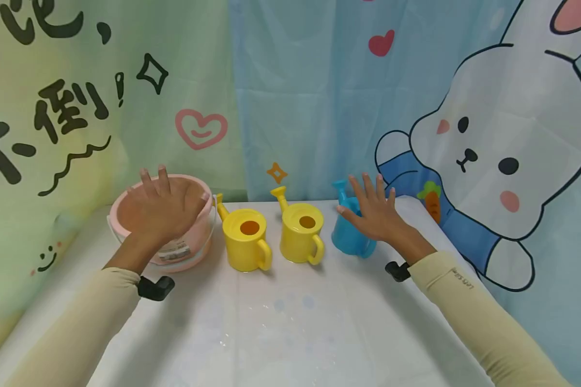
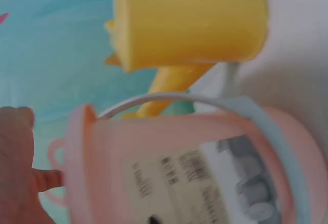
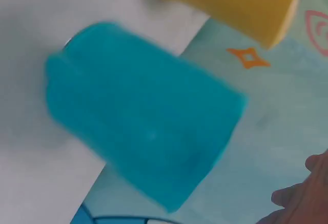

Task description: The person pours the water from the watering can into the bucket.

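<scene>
A pink bucket (image 1: 193, 242) with a pale handle and a label stands at the left of the table. My left hand (image 1: 162, 209) is spread over its opening, holding nothing; in the left wrist view the bucket's labelled side (image 2: 118, 167) lies beside my fingers. Two yellow watering cans (image 1: 244, 250) stand side by side in the middle, spouts toward the back left. Right of them is a blue watering can (image 1: 348, 236). My right hand (image 1: 375, 212), fingers straight and spread, is in front of part of it. Whether either hand touches anything, I cannot tell.
A white-covered table (image 1: 281, 333) carries all the things. Behind it hangs a printed curtain (image 1: 295, 107) with a cartoon rabbit, hearts and writing. A black wrist mount (image 1: 156, 288) sits on the left wrist, another (image 1: 398, 271) on the right.
</scene>
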A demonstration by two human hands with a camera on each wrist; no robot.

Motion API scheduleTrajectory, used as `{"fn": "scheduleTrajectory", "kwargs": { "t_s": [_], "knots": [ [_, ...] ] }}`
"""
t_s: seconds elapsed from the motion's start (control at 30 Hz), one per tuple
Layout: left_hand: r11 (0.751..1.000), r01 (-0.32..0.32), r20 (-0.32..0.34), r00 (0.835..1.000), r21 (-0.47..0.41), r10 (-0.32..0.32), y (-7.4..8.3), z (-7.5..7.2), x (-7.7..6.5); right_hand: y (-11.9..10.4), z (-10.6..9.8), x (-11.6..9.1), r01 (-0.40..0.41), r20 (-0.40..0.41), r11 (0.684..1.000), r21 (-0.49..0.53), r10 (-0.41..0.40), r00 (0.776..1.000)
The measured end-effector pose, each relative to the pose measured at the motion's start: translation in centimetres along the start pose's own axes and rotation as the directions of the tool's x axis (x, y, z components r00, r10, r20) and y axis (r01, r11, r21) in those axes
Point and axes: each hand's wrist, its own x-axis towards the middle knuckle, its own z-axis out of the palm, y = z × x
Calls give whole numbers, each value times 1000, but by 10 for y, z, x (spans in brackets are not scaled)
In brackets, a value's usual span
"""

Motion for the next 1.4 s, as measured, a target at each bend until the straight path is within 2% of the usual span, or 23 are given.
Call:
{"fn": "scheduleTrajectory", "kwargs": {
  "t_s": [0.1, 0.17, 0.23, 0.33, 0.4, 0.57, 0.63, 0.73, 0.8, 0.87, 1.03, 1.13, 1.23, 1.3, 1.4],
  "knots": [
    [998, 16, -135, 991, -68, -25, -8, -11, -5, -12, -4, -2, 22, -45, 992, 122, -17, 999],
    [989, 8, -229, 973, -148, -42, -14, -16, -10, -21, -6, -4, 37, -66, 979, 201, -24, 998],
    [968, -2, -307, 949, -250, -77, -20, -18, -14, -29, -7, -7, 49, -87, 958, 281, -26, 996],
    [920, 2, -379, 910, -393, -165, -29, -16, -21, -42, -7, -12, 93, -130, 917, 388, -45, 990],
    [883, 16, -396, 890, -468, -226, -34, -12, -26, -51, -6, -15, 133, -160, 879, 459, -65, 985],
    [799, 59, -382, 855, -598, -349, -43, 4, -37, -72, 0, -22, 232, -226, 773, 591, -117, 967],
    [766, 70, -376, 841, -639, -390, -44, 10, -40, -80, 4, -23, 224, -224, 723, 654, -98, 970],
    [718, 84, -363, 819, -691, -445, -45, 19, -43, -88, 9, -24, 162, -197, 664, 730, -22, 980],
    [678, 98, -340, 807, -729, -483, -45, 22, -44, -90, 12, -25, 132, -184, 615, 777, 21, 983],
    [641, 99, -333, 789, -761, -517, -45, 26, -46, -92, 17, -25, 126, -179, 583, 803, 34, 983],
    [527, 97, -285, 752, -844, -595, -45, 30, -49, -100, 27, -30, 162, -174, 489, 857, -23, 985],
    [460, 114, -231, 743, -881, -628, -44, 32, -49, -108, 34, -34, 167, -156, 446, 879, -60, 986],
    [391, 123, -179, 738, -912, -651, -45, 35, -49, -117, 43, -36, 158, -135, 427, 890, -82, 987],
    [327, 100, -158, 721, -940, -675, -46, 38, -47, -124, 50, -37, 140, -116, 413, 900, -82, 990],
    [193, 37, -115, 686, -981, -718, -51, 43, -46, -134, 60, -38, 109, -91, 381, 918, -65, 994]
  ]
}}
